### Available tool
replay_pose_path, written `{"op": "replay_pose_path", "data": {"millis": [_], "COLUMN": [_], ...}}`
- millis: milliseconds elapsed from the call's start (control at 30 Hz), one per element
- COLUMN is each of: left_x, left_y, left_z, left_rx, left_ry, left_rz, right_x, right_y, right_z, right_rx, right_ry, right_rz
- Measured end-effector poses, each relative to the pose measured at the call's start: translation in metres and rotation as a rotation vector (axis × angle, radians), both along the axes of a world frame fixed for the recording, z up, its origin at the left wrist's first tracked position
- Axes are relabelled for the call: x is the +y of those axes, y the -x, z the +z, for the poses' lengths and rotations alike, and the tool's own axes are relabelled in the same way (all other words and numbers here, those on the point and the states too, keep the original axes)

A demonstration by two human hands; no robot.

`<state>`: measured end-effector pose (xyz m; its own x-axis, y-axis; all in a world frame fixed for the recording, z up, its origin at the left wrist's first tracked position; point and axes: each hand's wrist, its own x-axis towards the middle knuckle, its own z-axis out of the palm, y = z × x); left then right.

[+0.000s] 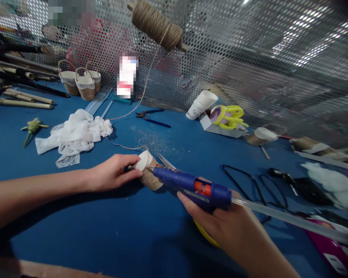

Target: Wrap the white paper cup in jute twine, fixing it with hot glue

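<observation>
Your left hand (116, 173) pinches the white end of the twine-wrapped cup (153, 180); your right hand (220, 220) grips the blue glue gun (176, 178). The cup sits between them, nearer the left, its long axis slanting from that white end down to the right. The gun's nozzle (150, 168) meets it crosswise from the right; contact can't be told. Farther out on the bench (89, 224) lies crumpled white lace (78, 129), below the twine spool (156, 25).
</observation>
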<state>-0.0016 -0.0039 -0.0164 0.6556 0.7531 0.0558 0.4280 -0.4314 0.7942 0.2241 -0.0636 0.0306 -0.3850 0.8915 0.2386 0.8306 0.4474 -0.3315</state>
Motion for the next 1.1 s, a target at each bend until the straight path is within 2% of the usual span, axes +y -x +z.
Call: {"op": "replay_pose_path", "data": {"millis": [67,567,667,800,867,1000,1100], "left_x": [0.000,0.001,0.001,0.001,0.001,0.003,0.003], "left_y": [0.000,0.000,0.001,0.003,0.003,0.003,0.003], "left_z": [0.000,0.000,-0.001,-0.002,-0.002,-0.001,0.000], "left_rx": [-0.001,0.020,0.019,0.009,0.005,-0.006,0.002], "left_ry": [0.000,-0.024,-0.026,-0.022,-0.018,0.000,0.006], "left_rz": [0.000,0.007,0.000,-0.026,-0.042,-0.060,-0.063], "right_x": [0.001,0.001,0.002,0.006,0.007,0.011,0.015], "right_y": [0.000,0.002,-0.003,-0.019,-0.026,-0.030,-0.026], "right_z": [-0.001,0.000,-0.003,-0.012,-0.016,-0.020,-0.016], "right_rx": [0.001,-0.031,-0.069,-0.177,-0.214,-0.213,-0.181], "right_ry": [-0.031,0.070,-0.012,-0.207,-0.243,-0.230,-0.168], "right_rz": [-0.022,-0.001,-0.001,0.107,0.104,0.051,0.016]}}
